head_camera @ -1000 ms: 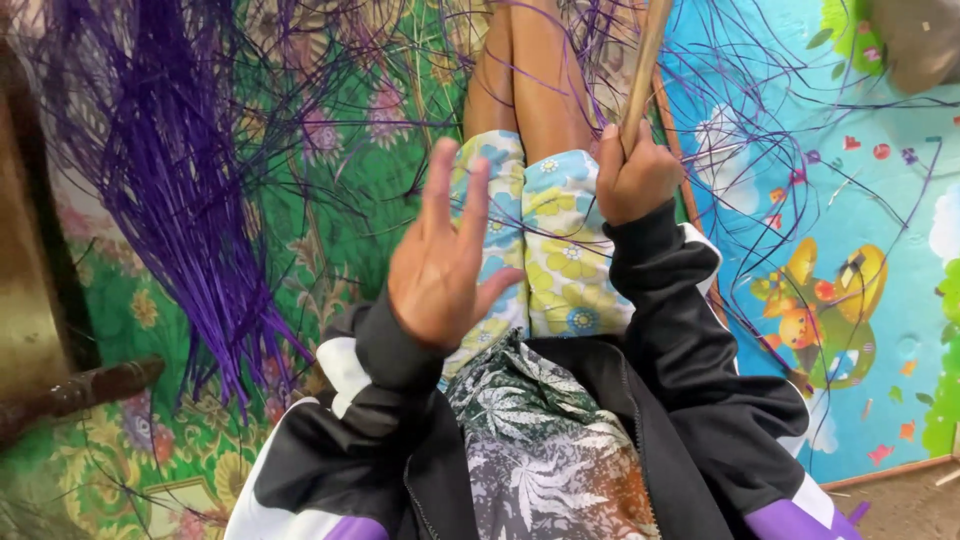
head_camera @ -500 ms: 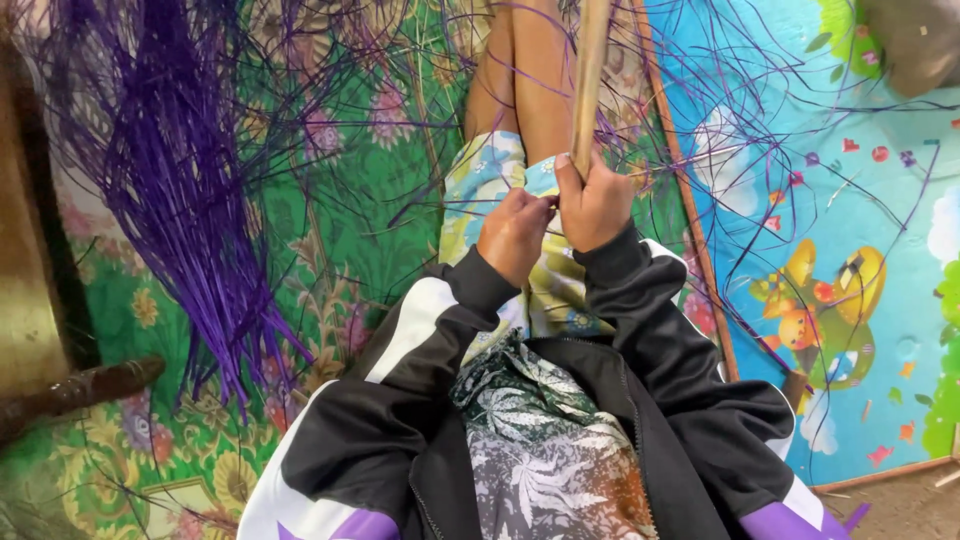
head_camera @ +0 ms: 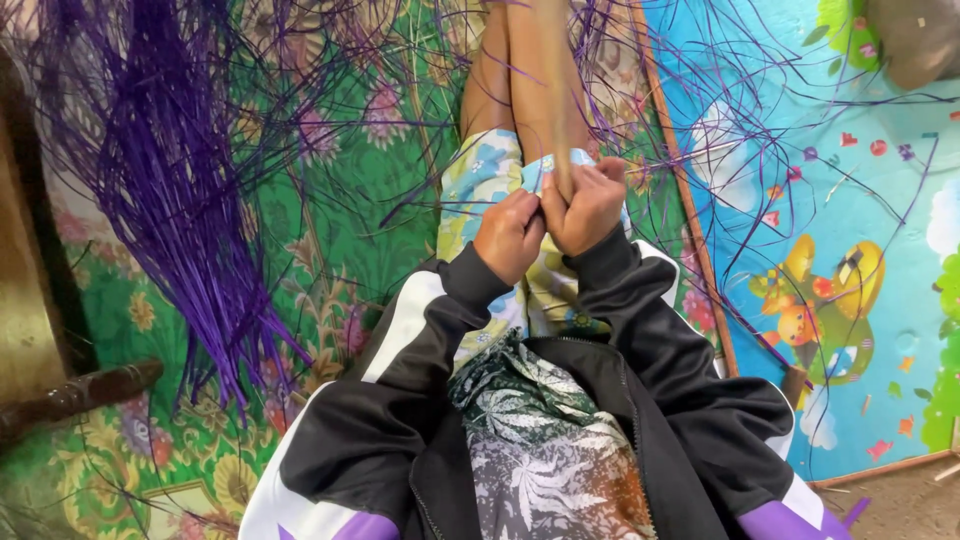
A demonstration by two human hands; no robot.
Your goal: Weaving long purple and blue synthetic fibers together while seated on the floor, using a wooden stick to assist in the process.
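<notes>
My right hand (head_camera: pixel 592 205) is closed around the lower end of a thin wooden stick (head_camera: pixel 562 165), which runs up along my bare legs (head_camera: pixel 520 70) and blurs into them. My left hand (head_camera: pixel 510 237) is curled tight beside it, knuckles touching the right hand and fingertips pressed onto the same end of the stick. Both hands rest over my flowered shorts (head_camera: pixel 480 180). Black jacket sleeves with white and purple panels cover both arms.
A thick bundle of purple strands (head_camera: pixel 165 180) fans over the green flowered mat (head_camera: pixel 360 230) on the left, and loose strands cross my legs and the blue cartoon play mat (head_camera: pixel 850 170) on the right. A dark wooden post (head_camera: pixel 75 392) lies at lower left.
My left hand, raised with fingers spread a second ago, has come down and closed next to the right hand. The stick has swung left from a rightward tilt to lie along my legs.
</notes>
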